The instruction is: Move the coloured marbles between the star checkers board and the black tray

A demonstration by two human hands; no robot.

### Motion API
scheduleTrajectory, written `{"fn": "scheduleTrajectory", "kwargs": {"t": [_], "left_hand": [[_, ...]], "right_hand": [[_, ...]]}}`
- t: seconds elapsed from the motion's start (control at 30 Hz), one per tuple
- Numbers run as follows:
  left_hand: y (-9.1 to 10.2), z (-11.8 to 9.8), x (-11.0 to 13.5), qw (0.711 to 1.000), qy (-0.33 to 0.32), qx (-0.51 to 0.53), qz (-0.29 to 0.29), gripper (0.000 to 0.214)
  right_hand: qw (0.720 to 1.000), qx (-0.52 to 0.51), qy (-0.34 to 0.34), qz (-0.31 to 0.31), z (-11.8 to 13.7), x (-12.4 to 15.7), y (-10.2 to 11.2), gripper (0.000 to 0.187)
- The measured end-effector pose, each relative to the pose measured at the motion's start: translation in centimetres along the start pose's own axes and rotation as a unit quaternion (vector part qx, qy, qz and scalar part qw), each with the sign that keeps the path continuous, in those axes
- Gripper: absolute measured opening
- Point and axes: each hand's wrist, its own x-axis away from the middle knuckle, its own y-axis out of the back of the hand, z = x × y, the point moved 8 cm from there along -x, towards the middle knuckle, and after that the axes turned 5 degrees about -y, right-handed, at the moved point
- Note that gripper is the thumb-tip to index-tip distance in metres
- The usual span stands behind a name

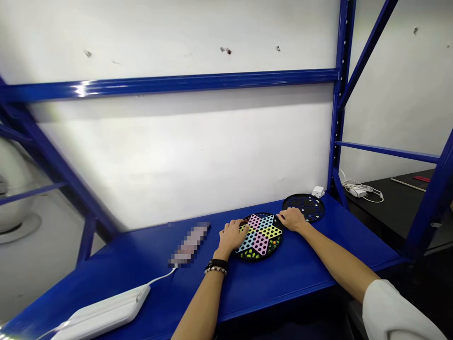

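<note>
A round black Chinese-checkers board (261, 234) with a pastel star of holes lies on the blue shelf (283, 274). My left hand (231, 234) rests on the board's left rim with its fingers curled over the edge. My right hand (292, 219) sits at the board's right rim, fingers bent against it. A second round black tray (306, 207) with small beads lies just behind my right hand.
A white power bank (106, 311) with a cable lies at the near left, a blurred flat object (189, 244) beside it. A white charger (317, 191) sits by the blue upright (338, 118). A black table (396, 203) with cables stands to the right.
</note>
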Motion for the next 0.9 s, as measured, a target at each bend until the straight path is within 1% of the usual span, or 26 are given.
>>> {"fn": "scheduleTrajectory", "kwargs": {"t": [0.2,0.37,0.5,0.57,0.67,0.8,0.87,0.9], "left_hand": [[0.0,0.1,0.0,1.0,0.0,0.008,-0.006,0.05],[-0.1,0.1,-0.1,1.0,-0.002,0.007,-0.008,0.051],[-0.1,0.2,-0.1,1.0,-0.002,0.007,-0.009,0.05],[-0.1,0.2,-0.1,1.0,-0.002,0.003,-0.01,0.05],[-0.2,0.2,-0.2,1.0,-0.001,-0.001,-0.007,0.051],[-0.4,0.3,-0.2,1.0,-0.001,0.0,-0.004,0.05],[-0.4,0.4,-0.3,1.0,-0.001,0.002,-0.005,0.05],[-0.4,0.4,-0.3,1.0,-0.001,0.003,-0.006,0.05]], "right_hand": [[1.0,0.005,0.001,-0.013,0.1,0.0,0.2,0.045],[0.999,-0.002,0.019,-0.032,0.5,-0.2,-0.1,0.051],[0.997,-0.044,-0.01,-0.056,0.2,-0.5,0.8,0.054],[0.993,-0.076,-0.044,-0.083,-0.7,-0.5,1.8,0.057],[0.98,-0.109,-0.104,-0.129,-3.2,-0.4,3.2,0.061],[0.97,-0.12,-0.16,-0.141,-6.4,-0.2,3.5,0.059],[0.968,-0.129,-0.165,-0.14,-6.7,-0.2,3.5,0.057],[0.968,-0.138,-0.157,-0.136,-6.4,-0.2,3.4,0.054]]}}
